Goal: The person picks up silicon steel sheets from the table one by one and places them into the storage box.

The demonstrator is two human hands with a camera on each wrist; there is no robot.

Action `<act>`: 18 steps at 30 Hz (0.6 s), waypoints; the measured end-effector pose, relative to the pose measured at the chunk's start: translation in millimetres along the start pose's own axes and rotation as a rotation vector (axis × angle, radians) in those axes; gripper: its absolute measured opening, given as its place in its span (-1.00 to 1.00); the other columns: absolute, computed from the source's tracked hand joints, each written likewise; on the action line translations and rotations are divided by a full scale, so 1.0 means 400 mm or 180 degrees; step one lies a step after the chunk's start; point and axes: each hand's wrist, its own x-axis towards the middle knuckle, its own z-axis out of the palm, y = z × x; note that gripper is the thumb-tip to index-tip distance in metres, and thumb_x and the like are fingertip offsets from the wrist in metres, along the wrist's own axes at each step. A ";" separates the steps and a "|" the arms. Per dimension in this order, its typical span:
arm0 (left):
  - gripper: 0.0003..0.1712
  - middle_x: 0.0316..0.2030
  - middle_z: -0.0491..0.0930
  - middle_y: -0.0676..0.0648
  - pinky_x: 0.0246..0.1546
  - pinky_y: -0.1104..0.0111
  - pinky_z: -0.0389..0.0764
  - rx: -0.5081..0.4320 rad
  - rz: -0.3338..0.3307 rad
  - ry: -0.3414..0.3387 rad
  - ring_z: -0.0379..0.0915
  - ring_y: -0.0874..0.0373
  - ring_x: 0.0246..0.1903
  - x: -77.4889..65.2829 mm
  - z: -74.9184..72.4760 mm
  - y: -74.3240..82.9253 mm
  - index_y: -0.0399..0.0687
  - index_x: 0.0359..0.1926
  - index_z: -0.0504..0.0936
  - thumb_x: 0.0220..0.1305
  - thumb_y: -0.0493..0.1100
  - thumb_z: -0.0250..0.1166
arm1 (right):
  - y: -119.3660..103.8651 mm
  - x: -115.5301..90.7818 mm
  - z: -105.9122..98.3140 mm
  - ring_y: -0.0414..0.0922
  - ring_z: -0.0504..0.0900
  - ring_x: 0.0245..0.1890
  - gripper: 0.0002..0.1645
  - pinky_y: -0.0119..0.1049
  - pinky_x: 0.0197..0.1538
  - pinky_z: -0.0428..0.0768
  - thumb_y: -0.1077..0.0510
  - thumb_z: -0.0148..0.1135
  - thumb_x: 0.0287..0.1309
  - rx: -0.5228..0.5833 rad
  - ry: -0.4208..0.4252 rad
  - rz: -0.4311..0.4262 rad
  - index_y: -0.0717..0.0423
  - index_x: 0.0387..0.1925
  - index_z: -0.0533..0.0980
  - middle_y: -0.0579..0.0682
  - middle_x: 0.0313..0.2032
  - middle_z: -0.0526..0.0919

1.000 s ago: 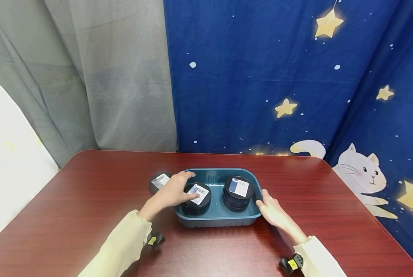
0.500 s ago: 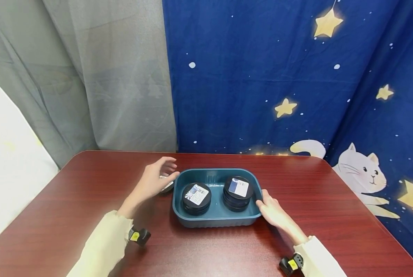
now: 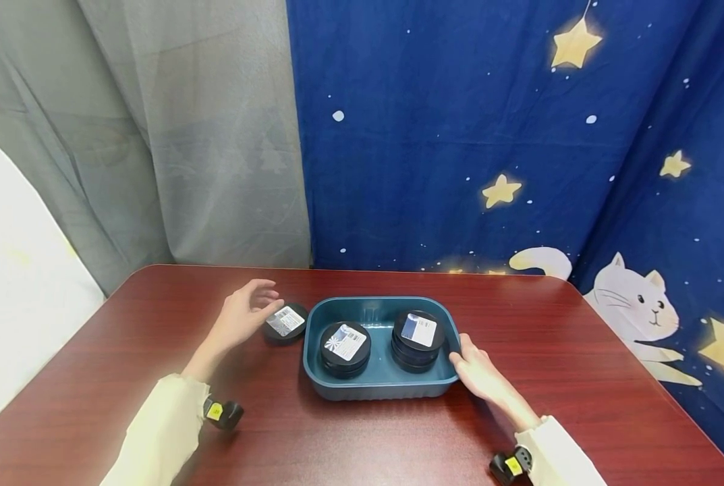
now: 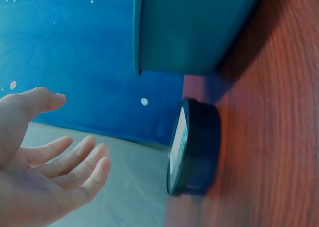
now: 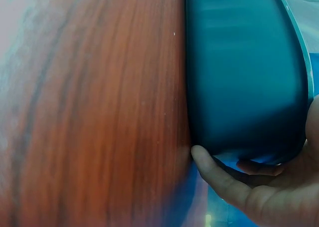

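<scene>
A round black lidded container [image 3: 285,322] with a white label lies flat on the table, left of a blue-green plastic tub [image 3: 378,390]. Just left of that container is my left hand [image 3: 245,314], raised, its fingers loosely bent and holding nothing. The left wrist view shows a gap between this hand [image 4: 55,162] and the container [image 4: 197,147]. Inside the tub stand a left stack [image 3: 345,347] and a right stack [image 3: 418,339] of similar black containers. My right hand [image 3: 482,370] holds the tub's right end, thumb at the rim and fingers against the outer wall.
The reddish-brown wooden table [image 3: 374,439] carries everything. Behind it hang a grey curtain [image 3: 216,135] and a blue curtain [image 3: 410,135] with stars and a cat. A small black device [image 3: 223,413] sits at the left wrist, another [image 3: 510,466] at the right.
My left hand has drawn out of the tub, away from the left stack, and moved left past the loose container, uncovering it. The right hand and the tub stay put.
</scene>
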 end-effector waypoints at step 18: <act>-0.25 -0.01 0.38 -0.48 0.02 -0.01 0.33 0.0916 -0.0641 -0.0380 0.31 -0.30 0.00 0.003 -0.010 -0.082 -0.58 0.09 0.22 0.09 -0.03 0.20 | 0.000 -0.004 -0.001 0.02 0.50 -0.23 -0.69 -0.09 -0.14 0.43 0.27 -0.11 0.10 0.0002 -0.0011 -0.0012 0.34 -0.10 0.27 0.18 -0.26 0.52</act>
